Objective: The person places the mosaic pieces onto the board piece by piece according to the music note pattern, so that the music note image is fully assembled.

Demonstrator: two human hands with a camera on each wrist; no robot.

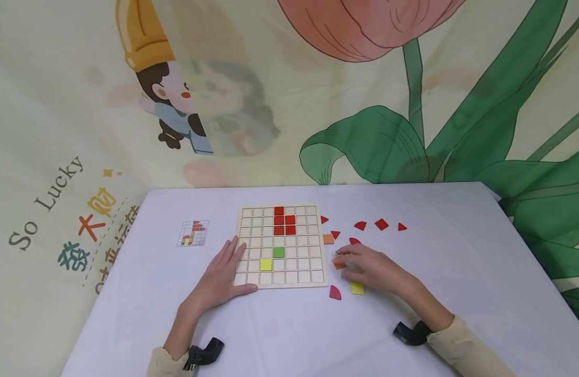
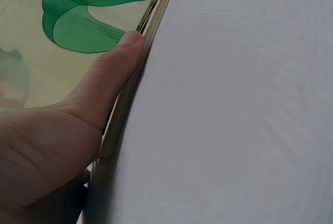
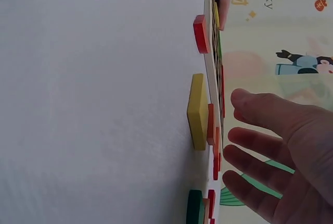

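A wooden grid board (image 1: 302,264) lies flat in the head view. Set in its cells are several red squares (image 1: 279,220), a green square (image 1: 279,252) and a yellow square (image 1: 266,265). My left hand (image 1: 216,280) rests at the board's lower left corner, fingers along the left side, thumb (image 2: 112,75) on the near edge. To the board's right, my right hand (image 1: 371,266) is over loose pieces, its fingers spread and slightly bent, holding nothing. An orange square (image 1: 338,263) is partly covered by its fingertips. Just nearer lies a yellow piece (image 1: 357,288).
A small printed pattern card (image 1: 192,233) lies left of the board. Loose red pieces (image 1: 381,224) are scattered to the right, with another orange square (image 1: 328,239) by the board and a red quarter circle (image 1: 335,292) nearer. A dark green piece (image 3: 195,207) shows in the right wrist view.
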